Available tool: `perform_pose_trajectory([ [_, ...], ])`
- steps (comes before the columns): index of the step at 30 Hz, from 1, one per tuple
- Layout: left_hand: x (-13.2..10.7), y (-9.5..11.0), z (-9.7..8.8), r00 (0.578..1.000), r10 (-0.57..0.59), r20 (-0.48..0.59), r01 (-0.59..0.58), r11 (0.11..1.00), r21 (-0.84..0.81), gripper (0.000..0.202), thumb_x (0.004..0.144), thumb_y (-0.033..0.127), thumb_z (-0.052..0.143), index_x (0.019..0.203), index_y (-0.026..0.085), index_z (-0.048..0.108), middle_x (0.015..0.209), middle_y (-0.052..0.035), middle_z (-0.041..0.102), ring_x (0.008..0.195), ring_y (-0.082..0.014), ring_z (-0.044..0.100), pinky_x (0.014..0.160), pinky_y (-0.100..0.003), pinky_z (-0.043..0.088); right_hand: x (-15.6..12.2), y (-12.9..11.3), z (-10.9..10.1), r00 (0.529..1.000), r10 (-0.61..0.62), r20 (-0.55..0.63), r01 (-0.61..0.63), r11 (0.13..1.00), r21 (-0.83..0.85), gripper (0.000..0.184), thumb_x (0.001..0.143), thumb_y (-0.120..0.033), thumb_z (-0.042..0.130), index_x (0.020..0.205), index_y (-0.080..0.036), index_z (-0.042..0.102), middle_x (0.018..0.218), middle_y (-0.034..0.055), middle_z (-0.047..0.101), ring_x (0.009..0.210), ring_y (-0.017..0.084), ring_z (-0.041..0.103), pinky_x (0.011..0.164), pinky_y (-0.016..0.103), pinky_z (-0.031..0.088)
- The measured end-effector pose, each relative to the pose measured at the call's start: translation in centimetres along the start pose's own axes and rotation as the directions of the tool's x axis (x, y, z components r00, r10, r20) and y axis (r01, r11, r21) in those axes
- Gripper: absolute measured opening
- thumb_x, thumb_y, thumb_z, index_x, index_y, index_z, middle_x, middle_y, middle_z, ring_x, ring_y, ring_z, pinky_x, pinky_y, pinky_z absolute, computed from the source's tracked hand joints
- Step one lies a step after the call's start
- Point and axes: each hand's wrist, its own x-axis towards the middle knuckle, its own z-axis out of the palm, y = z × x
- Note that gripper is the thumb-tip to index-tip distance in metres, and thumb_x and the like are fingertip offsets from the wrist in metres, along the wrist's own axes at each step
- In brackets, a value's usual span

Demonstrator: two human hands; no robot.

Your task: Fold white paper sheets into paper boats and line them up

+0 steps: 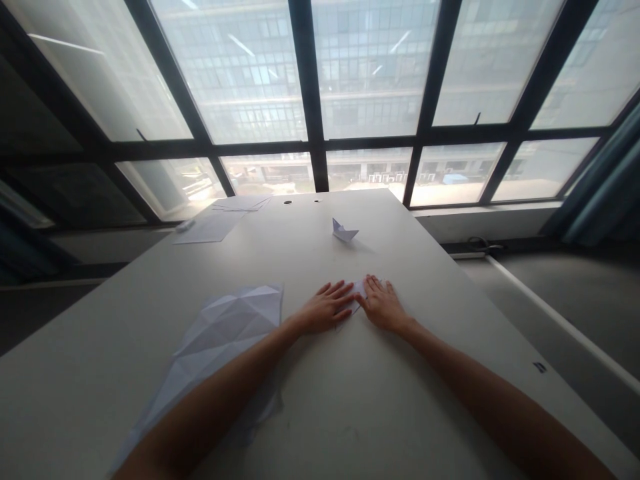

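A small folded piece of white paper lies on the white table, mostly covered by my two hands. My left hand rests flat on its left part with the fingers spread. On its right part lies my right hand, fingers stretched out and thumb pointing toward the left hand. The paper's lower edge shows between the hands; its full shape is hidden. Just beyond them stands a folded paper boat.
A large creased paper sheet lies on the left, partly under my left forearm. Flat paper sheets lie at the far left of the table. Windows rise behind the table's far edge. A dark mark is near the right edge.
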Motion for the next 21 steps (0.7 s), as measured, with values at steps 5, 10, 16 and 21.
perform_pose_trajectory([
  [5,0.0,0.2,-0.3,1.000,-0.004,-0.002,0.004,1.000,-0.025,0.053,0.099,0.051,0.036,0.149,0.038,0.026,0.158,0.0008,0.021,0.146,-0.0255,0.017,0.116,-0.046,0.012,0.6,1.2,-0.2,0.991,0.124,-0.043,-0.126,0.991,-0.036,0.064,0.100,-0.046,0.021,0.147,-0.005,0.030,0.155,0.0174,0.022,0.145,0.026,0.015,0.113,0.057,0.008],
  [10,0.3,0.0,0.3,0.991,-0.070,-0.117,0.061,0.995,-0.078,0.038,0.098,0.037,0.043,0.135,0.036,0.053,0.147,0.0014,0.044,0.139,-0.0219,0.034,0.115,-0.044,0.023,0.5,1.1,-0.1,0.985,0.149,-0.084,-0.150,0.989,-0.010,0.058,0.097,-0.039,0.035,0.146,-0.007,0.034,0.154,0.0172,0.027,0.144,0.026,0.018,0.114,0.054,0.010],
  [16,0.4,0.5,0.1,0.977,-0.092,-0.190,0.078,0.994,-0.082,0.034,0.090,0.017,0.049,0.114,0.031,0.068,0.131,0.0012,0.061,0.128,-0.0168,0.050,0.113,-0.038,0.029,0.2,1.1,-0.9,0.990,-0.083,-0.115,0.088,0.995,0.040,0.042,0.093,-0.036,0.048,0.132,-0.021,0.055,0.145,0.0087,0.046,0.136,0.024,0.035,0.113,0.043,0.021],
  [21,-0.2,1.8,-0.6,0.960,-0.138,-0.244,0.140,0.990,-0.006,0.031,0.089,0.036,0.057,0.116,0.024,0.064,0.131,-0.0076,0.061,0.130,-0.0245,0.048,0.110,-0.043,0.033,0.0,0.7,-1.3,0.972,-0.136,-0.192,0.149,0.987,0.052,0.037,0.086,-0.039,0.062,0.120,-0.024,0.064,0.131,0.0071,0.059,0.121,0.025,0.047,0.103,0.038,0.034],
])
